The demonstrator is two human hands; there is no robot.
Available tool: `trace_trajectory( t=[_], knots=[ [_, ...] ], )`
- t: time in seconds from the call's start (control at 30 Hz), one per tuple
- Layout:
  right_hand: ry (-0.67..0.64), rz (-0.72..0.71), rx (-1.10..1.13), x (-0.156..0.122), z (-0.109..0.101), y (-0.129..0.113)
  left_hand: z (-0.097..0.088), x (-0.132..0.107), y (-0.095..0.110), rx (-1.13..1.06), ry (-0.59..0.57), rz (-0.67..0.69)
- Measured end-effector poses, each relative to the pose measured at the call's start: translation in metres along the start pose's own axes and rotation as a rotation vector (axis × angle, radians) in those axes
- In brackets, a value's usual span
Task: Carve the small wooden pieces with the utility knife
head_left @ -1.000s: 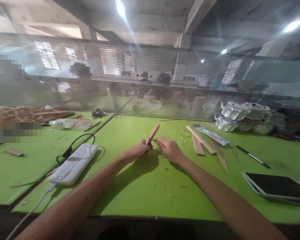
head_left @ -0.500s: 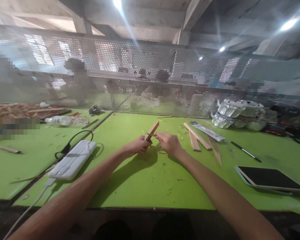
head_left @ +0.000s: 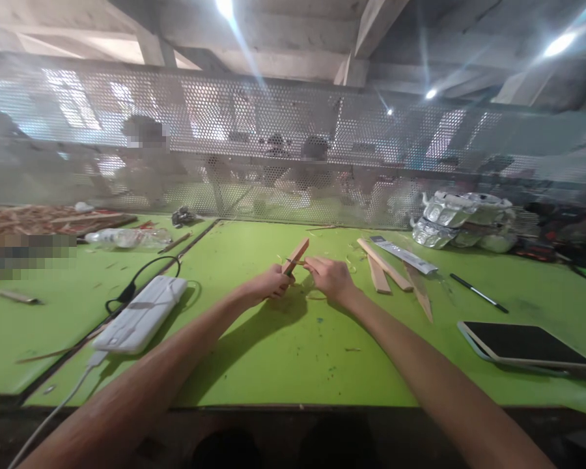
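Note:
My left hand [head_left: 272, 284] is closed around the lower end of a flat wooden strip [head_left: 297, 251], which tilts up and away to the right above the green table [head_left: 293, 365]. In my right hand [head_left: 333, 279], fingers pinched together, is a small craft knife [head_left: 299, 262] with a yellow handle, mostly hidden by the fingers. Its thin dark blade lies across the strip just above my left hand. Thin pale shavings [head_left: 351, 266] are scattered beyond my right hand.
Right of my hands lie loose wooden pieces [head_left: 385, 266], a plastic sleeve [head_left: 404, 254], a pen [head_left: 478, 293] and a tablet [head_left: 527, 344]. To the left are a white power bank [head_left: 141, 316] with cables and a plastic bottle [head_left: 129, 237]. A perforated metal screen [head_left: 273, 176] borders the back.

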State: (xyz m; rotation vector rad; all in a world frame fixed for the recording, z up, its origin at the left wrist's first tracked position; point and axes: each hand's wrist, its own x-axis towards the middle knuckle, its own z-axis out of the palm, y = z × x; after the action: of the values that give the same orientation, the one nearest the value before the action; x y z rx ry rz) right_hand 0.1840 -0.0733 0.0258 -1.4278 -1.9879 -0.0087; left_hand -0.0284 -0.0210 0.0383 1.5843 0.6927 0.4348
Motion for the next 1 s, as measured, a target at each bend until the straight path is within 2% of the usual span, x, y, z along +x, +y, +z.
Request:
trace_trajectory(
  t=[0.07,0.13,0.23,0.33,0.4,0.6,0.83,1.0],
  knots=[
    [0.01,0.006,0.01,0.001,0.0,0.002,0.0,-0.002,0.002,-0.006,0.011,-0.049],
    [0.03,0.091,-0.02,0.002,-0.006,0.011,0.004,-0.005,0.003,0.008,0.021,-0.101],
    [0.103,0.313,-0.131,-0.001,-0.029,0.039,0.012,-0.009,0.004,0.049,0.012,-0.119],
    [0.16,0.429,-0.191,-0.007,-0.053,0.067,0.017,-0.01,0.003,0.003,-0.032,-0.087],
    [0.176,0.466,-0.206,-0.008,-0.06,0.077,0.015,-0.007,0.0,-0.055,-0.045,-0.074],
    [0.127,0.411,-0.136,-0.001,-0.046,0.062,0.002,-0.004,-0.005,-0.179,-0.024,-0.106],
    [0.155,0.332,0.068,-0.002,-0.037,0.051,0.008,-0.008,0.004,-0.172,0.054,-0.105],
    [0.101,0.317,0.11,-0.004,-0.033,0.044,0.009,-0.005,-0.001,-0.163,0.065,-0.08]
  ],
)
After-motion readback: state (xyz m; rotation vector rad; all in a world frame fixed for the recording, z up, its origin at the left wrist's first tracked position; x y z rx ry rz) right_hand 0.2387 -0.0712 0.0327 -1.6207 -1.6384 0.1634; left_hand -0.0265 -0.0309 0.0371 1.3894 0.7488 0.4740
